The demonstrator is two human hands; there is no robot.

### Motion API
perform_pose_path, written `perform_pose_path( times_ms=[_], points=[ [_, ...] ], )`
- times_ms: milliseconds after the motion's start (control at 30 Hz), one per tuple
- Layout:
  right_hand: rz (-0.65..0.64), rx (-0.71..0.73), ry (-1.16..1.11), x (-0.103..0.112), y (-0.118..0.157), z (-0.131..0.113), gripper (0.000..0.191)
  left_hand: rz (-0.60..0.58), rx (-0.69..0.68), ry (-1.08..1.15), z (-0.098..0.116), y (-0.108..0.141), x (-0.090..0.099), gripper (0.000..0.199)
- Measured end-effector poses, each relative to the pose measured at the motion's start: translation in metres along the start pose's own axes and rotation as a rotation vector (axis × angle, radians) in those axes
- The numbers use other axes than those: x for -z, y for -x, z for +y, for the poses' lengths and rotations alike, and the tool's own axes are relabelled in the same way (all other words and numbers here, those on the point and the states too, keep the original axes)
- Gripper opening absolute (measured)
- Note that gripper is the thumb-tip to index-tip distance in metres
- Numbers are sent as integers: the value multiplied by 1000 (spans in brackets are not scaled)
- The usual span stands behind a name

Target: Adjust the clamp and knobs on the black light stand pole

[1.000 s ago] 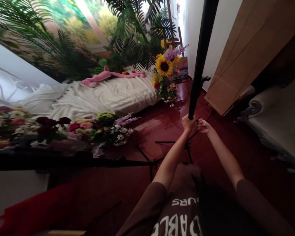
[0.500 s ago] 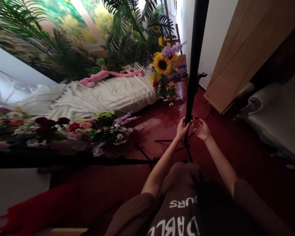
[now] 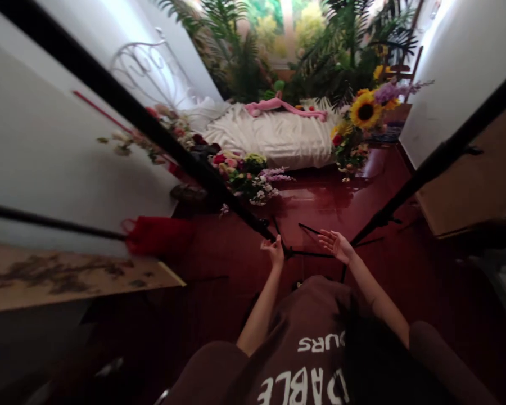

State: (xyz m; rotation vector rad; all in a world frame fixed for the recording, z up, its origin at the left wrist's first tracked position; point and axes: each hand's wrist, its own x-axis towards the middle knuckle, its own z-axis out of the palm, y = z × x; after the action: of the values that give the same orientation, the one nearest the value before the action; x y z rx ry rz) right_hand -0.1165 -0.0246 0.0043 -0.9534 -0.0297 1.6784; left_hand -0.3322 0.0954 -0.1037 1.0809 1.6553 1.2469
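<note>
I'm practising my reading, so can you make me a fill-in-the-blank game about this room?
The long plush toy on the rumpled white bedding is ____.
The large yellow flower with a dark centre is a ____.
The shiny tiled floor is dark ____.
The person's right hand is ____, with its fingers spread.

Missing words: pink, sunflower, red, open.

Bedding: rumpled white sheet (image 3: 270, 135) under a pink plush toy (image 3: 278, 106)
Flowers: sunflower bouquet (image 3: 365, 111) beside palm fronds (image 3: 341, 62)
Floor: glossy dark-red tiles (image 3: 329, 208)
</note>
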Motion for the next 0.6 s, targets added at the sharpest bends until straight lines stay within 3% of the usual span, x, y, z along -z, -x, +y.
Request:
perform_pose_path(
  times_ms=[100, 233, 333, 433, 600],
  points=[
    [-63, -106, 74, -26, -20, 7, 33, 156, -51, 36, 19, -24, 34, 50],
    [-147, -254, 140, -67, -48, 17, 30, 28, -224, 69, 68, -46, 52, 41],
    [-204, -379, 140, -100, -71, 28, 27, -81, -286, 113, 107, -57, 50, 46],
    [-305, -500, 8, -132, -90, 38, 37, -145, -293, 105, 132, -67, 41, 39],
    [-467, -577, -254, -167, -110, 44, 48, -74, -287, 28, 136, -84, 28, 34]
  ],
)
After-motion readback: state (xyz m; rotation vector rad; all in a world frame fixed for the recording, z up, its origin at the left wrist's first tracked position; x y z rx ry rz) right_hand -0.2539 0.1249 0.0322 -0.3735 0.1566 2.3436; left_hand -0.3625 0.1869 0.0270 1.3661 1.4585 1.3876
